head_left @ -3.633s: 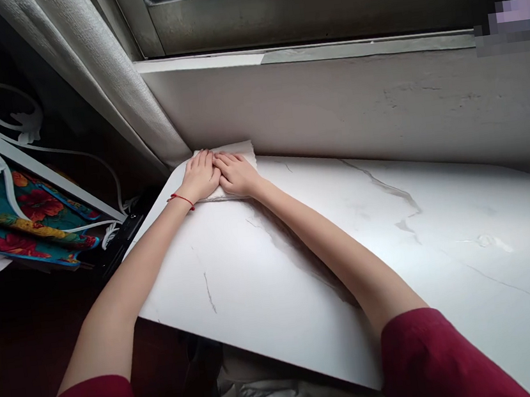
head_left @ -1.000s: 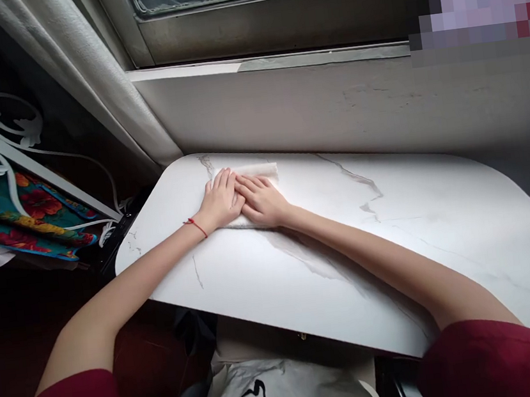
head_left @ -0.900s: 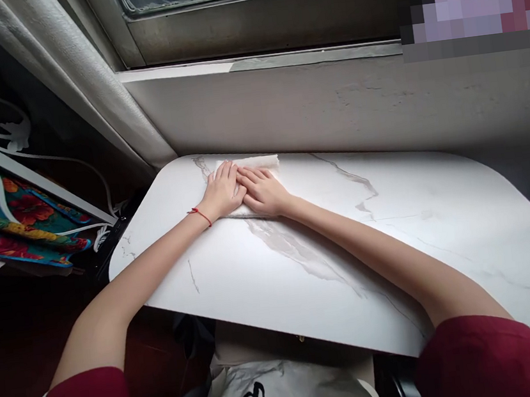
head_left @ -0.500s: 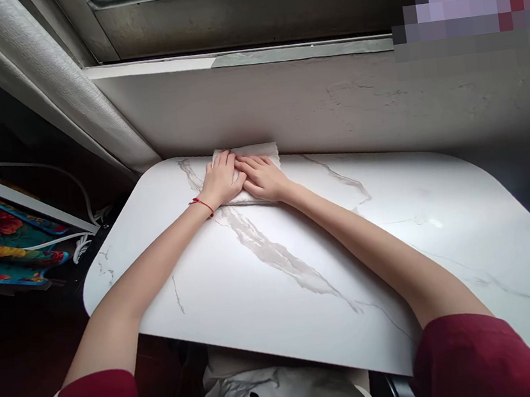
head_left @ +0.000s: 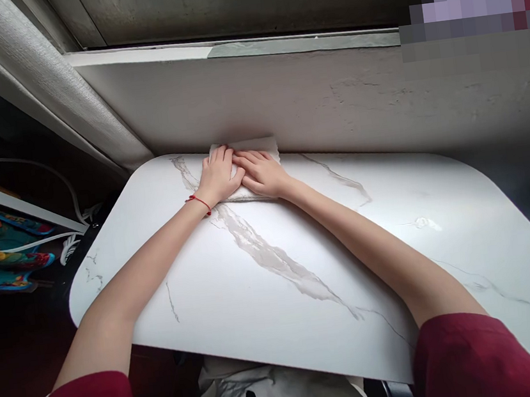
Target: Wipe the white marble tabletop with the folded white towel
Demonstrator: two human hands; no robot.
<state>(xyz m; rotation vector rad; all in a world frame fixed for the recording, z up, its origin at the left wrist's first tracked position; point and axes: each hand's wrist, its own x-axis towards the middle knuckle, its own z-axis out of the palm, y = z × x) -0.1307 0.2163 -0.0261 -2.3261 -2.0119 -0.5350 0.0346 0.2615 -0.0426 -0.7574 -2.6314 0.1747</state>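
A folded white cloth (head_left: 263,144) with a scalloped edge lies at the far edge of the white marble-patterned table (head_left: 236,279), right by the wall. My left hand (head_left: 217,175) rests flat on its left half, fingers stretched forward, a red string bracelet at the wrist. Beside it, my right hand (head_left: 262,172) presses flat on the cloth's right half, its fingers pointing toward the left hand. The two hands touch or nearly touch at the fingers and thumbs. Much of the cloth is hidden under them.
Behind the table rises a pale wall (head_left: 302,104) with a window ledge (head_left: 141,54) above it. A light curtain (head_left: 61,75) hangs at the left. Left of the table are white cables (head_left: 68,248) and a colourful floral fabric (head_left: 4,237). The upper right is pixelated.
The view has shifted slightly, so the table and window ledge sit a little differently in the picture. Both hands stay flat on the cloth, with hardly any movement against the table.
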